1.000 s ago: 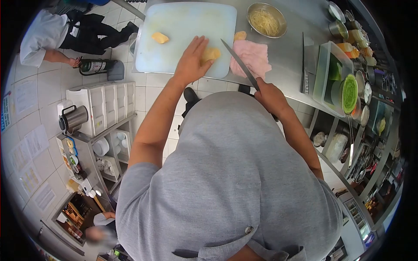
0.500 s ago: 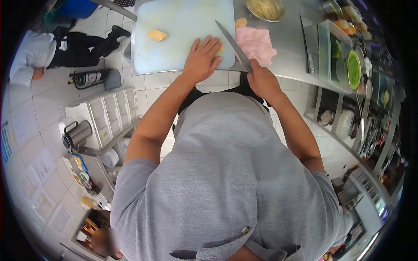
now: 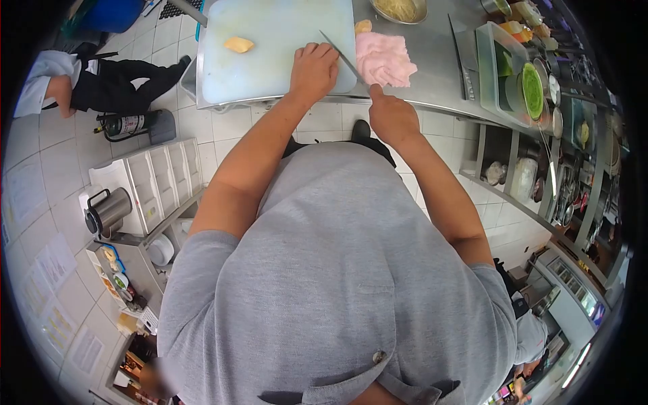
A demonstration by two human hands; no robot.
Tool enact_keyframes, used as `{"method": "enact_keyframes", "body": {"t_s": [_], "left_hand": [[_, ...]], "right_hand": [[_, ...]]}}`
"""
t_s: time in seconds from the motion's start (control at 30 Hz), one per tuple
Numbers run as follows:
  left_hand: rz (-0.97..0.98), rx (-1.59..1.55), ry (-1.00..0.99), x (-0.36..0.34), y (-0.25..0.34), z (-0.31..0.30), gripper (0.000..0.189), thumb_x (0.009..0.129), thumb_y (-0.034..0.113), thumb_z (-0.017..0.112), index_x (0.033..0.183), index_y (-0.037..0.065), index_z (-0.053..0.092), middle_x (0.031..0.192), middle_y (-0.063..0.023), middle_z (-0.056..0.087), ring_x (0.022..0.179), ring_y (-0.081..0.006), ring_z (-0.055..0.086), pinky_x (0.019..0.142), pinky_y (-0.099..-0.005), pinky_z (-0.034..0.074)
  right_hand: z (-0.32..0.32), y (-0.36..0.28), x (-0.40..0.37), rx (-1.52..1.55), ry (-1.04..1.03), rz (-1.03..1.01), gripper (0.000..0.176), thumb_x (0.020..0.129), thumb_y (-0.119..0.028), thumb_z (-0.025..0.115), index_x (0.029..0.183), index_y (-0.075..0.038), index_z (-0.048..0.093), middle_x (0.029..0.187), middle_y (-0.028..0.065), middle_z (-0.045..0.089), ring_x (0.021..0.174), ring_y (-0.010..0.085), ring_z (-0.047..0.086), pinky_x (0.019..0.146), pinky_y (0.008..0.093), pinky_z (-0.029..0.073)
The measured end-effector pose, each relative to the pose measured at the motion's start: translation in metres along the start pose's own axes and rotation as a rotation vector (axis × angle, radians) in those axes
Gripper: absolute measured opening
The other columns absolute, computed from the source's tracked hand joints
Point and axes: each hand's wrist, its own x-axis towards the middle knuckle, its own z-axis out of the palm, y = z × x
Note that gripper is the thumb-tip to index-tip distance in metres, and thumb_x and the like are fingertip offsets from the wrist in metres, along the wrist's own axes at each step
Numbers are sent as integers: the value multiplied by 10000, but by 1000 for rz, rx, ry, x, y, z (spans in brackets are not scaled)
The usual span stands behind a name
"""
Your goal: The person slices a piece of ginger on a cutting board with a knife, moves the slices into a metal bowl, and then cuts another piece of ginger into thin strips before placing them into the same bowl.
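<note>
My right hand [image 3: 393, 116] is closed around the handle of a long kitchen knife [image 3: 345, 61]. The blade points up and left, close beside my left hand [image 3: 314, 73]. That hand rests on the right part of a white cutting board [image 3: 277, 23], its fingers curled in; what lies beneath them is hidden. A peeled yellow piece of food [image 3: 238, 44] lies at the left of the board. Just past the board's right edge, a crumpled pink cloth [image 3: 385, 59] sits with another small yellow piece [image 3: 363, 26] behind it.
A metal bowl of pale shreds [image 3: 399, 9] stands on the steel counter [image 3: 435, 67]. Farther right are a second long blade [image 3: 462, 61], a clear plastic tub [image 3: 493, 67] and a bowl of green food [image 3: 532, 91]. A person in dark trousers [image 3: 128, 81] is at the left.
My left hand's fingers, stretched flat over a yellow piece before, are now curled, and that piece no longer shows. The knife stays beside them in my right hand. The whole view has shifted slightly.
</note>
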Motion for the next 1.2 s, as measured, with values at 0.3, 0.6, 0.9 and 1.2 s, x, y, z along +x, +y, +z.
{"method": "enact_keyframes", "body": {"t_s": [0.3, 0.6, 0.9, 1.2], "left_hand": [[-2, -24, 61, -3, -2, 5, 202, 945, 131, 717, 1128, 114, 800, 1203, -34, 749, 1197, -280, 669, 1072, -497, 490], [-29, -21, 41, -5, -1, 2, 165, 959, 126, 734, 1117, 119, 783, 1226, -31, 748, 1220, -291, 673, 1063, -491, 491], [-20, 3, 42, -6, -2, 2, 148, 965, 135, 736, 1106, 119, 780, 1221, -32, 748, 1212, -283, 669, 1049, -485, 487], [-32, 2, 10, -7, -3, 1, 164, 967, 141, 726, 1123, 115, 772, 1245, -36, 739, 1229, -281, 658, 1069, -493, 481]], "right_hand": [[5, 8, 28, 85, -48, -57, 279, 1060, -88, 525, 1310, 21, 583, 1137, 296, 808, 1076, 473, 801, 930, 603, 620], [-5, -1, 7, 67, -137, -3, 291, 1062, -85, 528, 1327, 26, 574, 1165, 312, 802, 1100, 495, 793, 961, 613, 605], [-24, -3, -6, 45, -155, -11, 335, 1068, -156, 594, 1353, 14, 549, 1177, 303, 803, 1125, 493, 787, 971, 626, 596], [-24, 6, 3, 22, -160, -62, 313, 1070, -144, 565, 1339, 15, 542, 1159, 323, 796, 1111, 504, 783, 967, 631, 593]]}}
